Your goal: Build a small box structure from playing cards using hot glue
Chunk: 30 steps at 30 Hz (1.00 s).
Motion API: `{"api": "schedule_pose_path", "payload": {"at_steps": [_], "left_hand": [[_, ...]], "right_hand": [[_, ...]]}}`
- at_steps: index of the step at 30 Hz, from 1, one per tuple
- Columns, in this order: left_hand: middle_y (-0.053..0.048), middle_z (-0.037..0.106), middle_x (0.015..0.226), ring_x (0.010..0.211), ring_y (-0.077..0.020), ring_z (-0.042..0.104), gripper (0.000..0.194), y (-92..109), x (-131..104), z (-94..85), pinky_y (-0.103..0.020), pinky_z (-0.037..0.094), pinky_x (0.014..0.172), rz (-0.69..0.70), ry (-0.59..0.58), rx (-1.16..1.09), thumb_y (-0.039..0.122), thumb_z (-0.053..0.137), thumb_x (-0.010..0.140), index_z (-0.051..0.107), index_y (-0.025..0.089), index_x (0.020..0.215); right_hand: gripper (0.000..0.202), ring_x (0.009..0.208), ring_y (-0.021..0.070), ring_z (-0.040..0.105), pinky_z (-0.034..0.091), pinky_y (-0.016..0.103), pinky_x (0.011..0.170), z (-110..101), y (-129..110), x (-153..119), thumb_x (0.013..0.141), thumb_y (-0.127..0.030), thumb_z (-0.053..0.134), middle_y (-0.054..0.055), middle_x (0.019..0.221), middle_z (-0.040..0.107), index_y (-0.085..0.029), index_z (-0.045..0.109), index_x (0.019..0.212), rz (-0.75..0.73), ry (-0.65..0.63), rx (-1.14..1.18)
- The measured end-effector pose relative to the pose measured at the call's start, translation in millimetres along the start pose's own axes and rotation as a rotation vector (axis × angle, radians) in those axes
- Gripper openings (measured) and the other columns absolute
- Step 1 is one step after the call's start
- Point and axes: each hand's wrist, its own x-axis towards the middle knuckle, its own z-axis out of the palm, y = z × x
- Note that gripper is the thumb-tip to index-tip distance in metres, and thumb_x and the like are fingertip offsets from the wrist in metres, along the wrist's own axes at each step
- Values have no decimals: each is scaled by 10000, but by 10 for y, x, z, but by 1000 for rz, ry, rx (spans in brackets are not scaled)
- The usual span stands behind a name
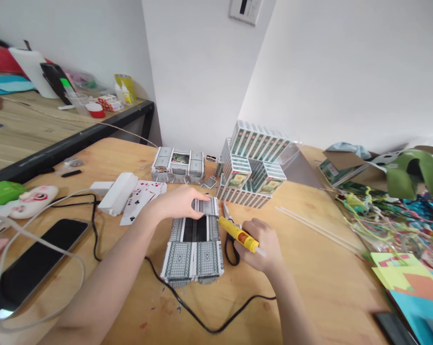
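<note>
Both hands work apart over a table of pale, varnished wood (317,273). Thumb and fingers of the left hand (180,202) are clamped on the far end of a long structure made of grey-green patterned playing cards (176,258), which lies on the table in front of the person, a dark rectangular opening at its middle. Right-hand fingers are wrapped around a yellow glue gun with a translucent stick poking from its rear; its nozzle points toward the structure's far right corner, though whether they touch cannot be told. The right hand (261,239) is right of the structure, and between them lie black-handled scissors (226,211).

A thin black cable (216,331) curves around the near end. Left of the left hand, white-faced playing cards (137,205) lie fanned beside a white plastic block (119,194), with a black-screened phone (40,261) nearer the person. Beyond the hands stand a second grey card structure (196,165) and, to its right, a stack of green-and-white card boxes (238,172). Farther right lie two thin pale rods (317,228), tangled colourful cords (385,206) and bright paper sheets (414,282).
</note>
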Motion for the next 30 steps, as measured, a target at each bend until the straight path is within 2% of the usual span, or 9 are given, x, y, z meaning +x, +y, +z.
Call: {"api": "schedule_pose_path", "payload": {"at_steps": [8,11,13,15,17,23,26,30], "left_hand": [[1,608,1221,1085,-202,577,492,65,-51,44,-284,429,911,111,-8,55,220,560,735,564,298,1221],[-13,453,1379,1152,-212,526,683,133,-48,113,-285,429,927,126,-42,138,174,567,688,423,328,1337],[-13,331,1458,1225,-260,459,799,170,-21,180,-344,417,954,102,-53,224,155,580,655,325,370,1381],[-6,283,1485,1272,-305,398,816,195,14,247,-424,391,980,91,-48,304,134,576,656,305,402,1378],[-5,296,1485,1276,-307,393,788,205,38,297,-451,378,988,94,-30,342,114,552,685,304,400,1376],[-45,319,1482,1292,-252,395,660,164,34,373,-397,339,1038,137,88,415,128,513,769,325,292,1380],[-97,392,1436,1280,-243,414,562,128,62,405,-374,337,1050,233,115,499,123,488,794,400,204,1343],[-188,544,1278,1166,-264,531,400,69,106,459,-381,409,990,376,212,690,80,421,827,536,76,1210]], "right_hand": [[203,554,164,456,266,274,525,-128,-90,-37,623,-251,555,20,550,513,-222,355,597,4,-4,-53],[198,543,154,458,270,261,509,-203,-80,-51,631,-244,542,4,553,491,-221,349,593,67,0,-5],[204,526,141,456,277,249,496,-250,-65,-56,640,-230,527,-11,546,469,-221,331,582,111,9,60],[208,518,135,455,289,242,491,-289,-42,-57,646,-212,515,-20,538,454,-221,320,575,138,29,115],[209,517,134,454,304,240,493,-316,-5,-57,650,-201,513,-24,535,448,-222,321,571,150,55,141],[198,493,126,450,322,239,482,-394,200,-74,685,-212,530,-33,536,454,-221,371,566,259,133,154],[208,469,115,431,319,230,460,-453,291,-93,689,-212,543,-47,518,427,-220,382,559,319,153,221],[166,452,104,427,324,219,443,-514,347,-108,686,-215,554,-53,513,436,-213,433,574,364,178,285]]}}
